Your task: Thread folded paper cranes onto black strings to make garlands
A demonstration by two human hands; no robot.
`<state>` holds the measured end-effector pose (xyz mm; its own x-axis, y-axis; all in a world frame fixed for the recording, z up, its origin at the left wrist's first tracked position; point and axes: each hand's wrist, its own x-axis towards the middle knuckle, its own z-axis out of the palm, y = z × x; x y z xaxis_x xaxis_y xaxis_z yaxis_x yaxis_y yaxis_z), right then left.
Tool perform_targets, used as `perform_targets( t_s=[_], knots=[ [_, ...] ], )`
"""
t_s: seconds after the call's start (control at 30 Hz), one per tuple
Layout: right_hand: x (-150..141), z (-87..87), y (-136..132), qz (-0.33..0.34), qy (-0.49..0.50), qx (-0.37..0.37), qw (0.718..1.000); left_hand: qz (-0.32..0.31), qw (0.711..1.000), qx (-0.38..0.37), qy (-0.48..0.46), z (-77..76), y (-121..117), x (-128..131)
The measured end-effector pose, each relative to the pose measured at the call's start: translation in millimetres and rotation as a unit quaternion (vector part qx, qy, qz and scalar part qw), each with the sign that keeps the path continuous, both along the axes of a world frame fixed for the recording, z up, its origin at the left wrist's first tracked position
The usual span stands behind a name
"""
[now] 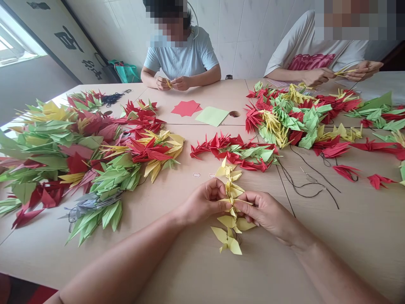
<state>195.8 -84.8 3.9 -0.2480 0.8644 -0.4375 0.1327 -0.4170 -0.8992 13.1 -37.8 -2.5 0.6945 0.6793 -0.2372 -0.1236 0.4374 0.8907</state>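
Near the middle of the table lies a string of yellow origami cranes (233,245), running away from me on dark cord. My left hand (210,200) pinches one of the yellow cranes from the left, thumb and fingers closed. From the right, my right hand (261,211) pinches the same part of the string, its thumb tip close to the left one. Just beyond my hands is a garland of red and green cranes (240,152). A dark cord with a needle (308,175) trails over the table to the right.
Heaps of folded cranes cover the left (53,143) and the back right (294,114). Red paper sheets (186,108) and a green sheet (211,116) lie mid-table beside a round hole (234,114). Two people opposite hold small yellow pieces.
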Motion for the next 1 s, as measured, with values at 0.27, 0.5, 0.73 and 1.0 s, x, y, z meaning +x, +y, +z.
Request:
perform_targets(
  t_s=[0.27,0.5,0.73,1.0],
  knots=[
    [-3.1,0.0,-0.6,-0.01,0.007,-0.004,1.0,0.007,1.0,0.017,0.012,0.5,-1.8,1.0],
    [-2.8,0.0,-0.7,-0.012,0.003,0.005,1.0,0.029,0.999,0.013,0.004,-1.5,-1.0,2.2],
    [-0.8,-2.4,-0.4,-0.009,0.003,0.008,1.0,-0.002,1.0,0.002,0.006,-4.2,-1.0,0.3],
    [-0.1,-9.0,-1.0,0.003,-0.032,0.015,0.999,0.0,0.999,0.026,0.021,-6.1,-1.8,0.1]
  ],
)
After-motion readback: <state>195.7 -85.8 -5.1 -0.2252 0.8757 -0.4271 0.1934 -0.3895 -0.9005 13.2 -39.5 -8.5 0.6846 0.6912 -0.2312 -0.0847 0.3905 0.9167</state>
